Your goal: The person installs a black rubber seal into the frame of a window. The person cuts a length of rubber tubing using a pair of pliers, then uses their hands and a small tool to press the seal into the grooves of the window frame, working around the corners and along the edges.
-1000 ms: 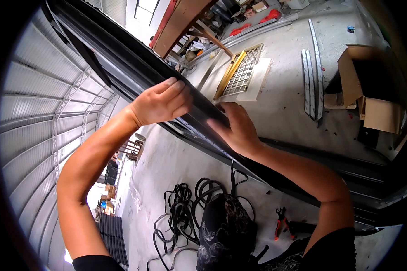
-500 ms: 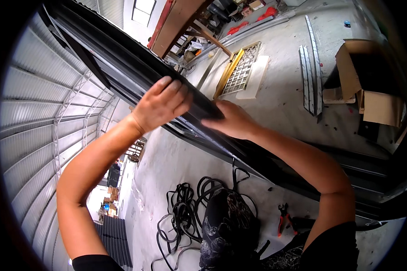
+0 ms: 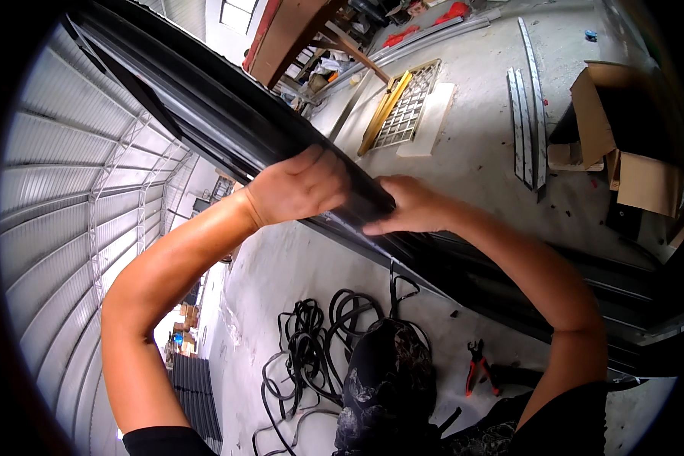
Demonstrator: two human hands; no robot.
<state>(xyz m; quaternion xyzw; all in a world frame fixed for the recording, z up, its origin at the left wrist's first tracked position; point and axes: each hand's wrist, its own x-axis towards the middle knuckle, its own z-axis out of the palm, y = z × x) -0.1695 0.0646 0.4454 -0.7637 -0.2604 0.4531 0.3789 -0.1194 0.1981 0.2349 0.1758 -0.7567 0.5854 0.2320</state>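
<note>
A long black frame (image 3: 205,99), made of ribbed profiles, runs diagonally from the upper left to the lower right. My left hand (image 3: 300,186) is against its face, fingers curled and smeared by motion; what they hold, if anything, is hidden. Just right of it, my right hand (image 3: 414,205) grips the profile, the thumb on the near side and the fingers mostly out of sight. Below, a tangle of flat black strip (image 3: 305,342) lies on the floor, and one strand (image 3: 394,289) rises to the frame's lower edge.
Red-handled pliers (image 3: 476,371) lie on the floor near my right arm. Beyond the frame are an open cardboard box (image 3: 646,182), metal strips (image 3: 523,129), a white grid panel (image 3: 410,110) and a brown wooden structure (image 3: 296,34). Stacked dark panels (image 3: 194,395) stand at the lower left.
My left hand has slid down and right along the frame, closer to my right hand. The right hand has shifted slightly down and right, still gripping.
</note>
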